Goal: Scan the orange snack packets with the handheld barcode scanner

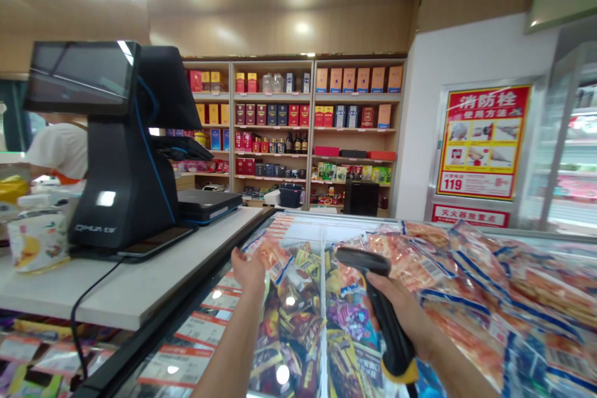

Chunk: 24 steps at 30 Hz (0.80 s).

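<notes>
My right hand (pixel 410 311) is wrapped round the handle of a black and yellow barcode scanner (pixel 389 317), its head turned to the left. At the far left part of the freezer, my left hand (pixel 249 267) grips the edge of a clear snack packet (pixel 272 257) with pinkish contents and a blue and white band. Below both hands lies a chest freezer with a glass top (pixel 303 230), and wrapped ice creams (pixel 298 317) show through it. Similar clear packets (pixel 471 267) are heaped on the glass to the right of the scanner.
A black checkout terminal (pixel 125 168) stands on the white counter (pixel 186 261) at left, its cable hanging over the edge. Beside it is a printed bag (pixel 37 236). Price labels (pixel 200 329) line the freezer's left side. Behind are shelves of boxes (pixel 275 115) and a person (pixel 58 149).
</notes>
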{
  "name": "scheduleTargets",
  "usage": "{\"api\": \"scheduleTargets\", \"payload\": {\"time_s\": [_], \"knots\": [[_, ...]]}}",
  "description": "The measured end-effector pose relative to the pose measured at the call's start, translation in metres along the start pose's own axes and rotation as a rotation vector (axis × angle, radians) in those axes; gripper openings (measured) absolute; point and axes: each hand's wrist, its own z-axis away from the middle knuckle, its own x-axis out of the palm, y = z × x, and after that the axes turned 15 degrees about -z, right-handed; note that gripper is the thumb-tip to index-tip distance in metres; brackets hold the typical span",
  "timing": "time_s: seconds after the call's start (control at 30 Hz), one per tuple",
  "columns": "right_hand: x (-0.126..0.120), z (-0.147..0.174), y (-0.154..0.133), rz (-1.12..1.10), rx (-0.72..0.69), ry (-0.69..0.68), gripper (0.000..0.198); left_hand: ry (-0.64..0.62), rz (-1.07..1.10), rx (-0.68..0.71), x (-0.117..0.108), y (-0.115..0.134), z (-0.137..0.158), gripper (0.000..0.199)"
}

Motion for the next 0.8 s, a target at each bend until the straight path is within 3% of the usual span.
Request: {"api": "scheduleTargets", "payload": {"time_s": [0.07, 0.17, 0.3, 0.37, 0.53, 0.67, 0.8], "knots": [[-0.01, -0.004, -0.01, -0.026, -0.059, 0.068, 0.034, 0.042, -0.142, 0.142, -0.005, 0.005, 0.009, 0.057], [-0.024, -0.008, -0.023, -0.068, -0.11, 0.154, 0.03, -0.005, -0.349, 0.35, -0.006, 0.008, 0.022, 0.058], [-0.03, -0.009, -0.028, -0.122, -0.128, 0.197, 0.027, -0.107, -0.595, 0.411, -0.001, 0.0, 0.029, 0.067], [-0.029, -0.008, -0.029, -0.104, -0.136, 0.193, 0.028, -0.151, -0.674, 0.497, 0.004, -0.003, 0.032, 0.062], [-0.026, -0.005, -0.029, -0.063, -0.146, 0.177, 0.03, -0.345, -0.817, 0.868, 0.022, -0.005, 0.045, 0.044], [-0.026, -0.003, -0.031, -0.07, -0.142, 0.175, 0.029, -0.396, -0.875, 0.894, 0.019, -0.013, 0.026, 0.04], [-0.025, 0.0, -0.036, -0.075, -0.138, 0.185, 0.03, -0.387, -0.871, 0.832, -0.009, -0.019, -0.011, 0.046]]}}
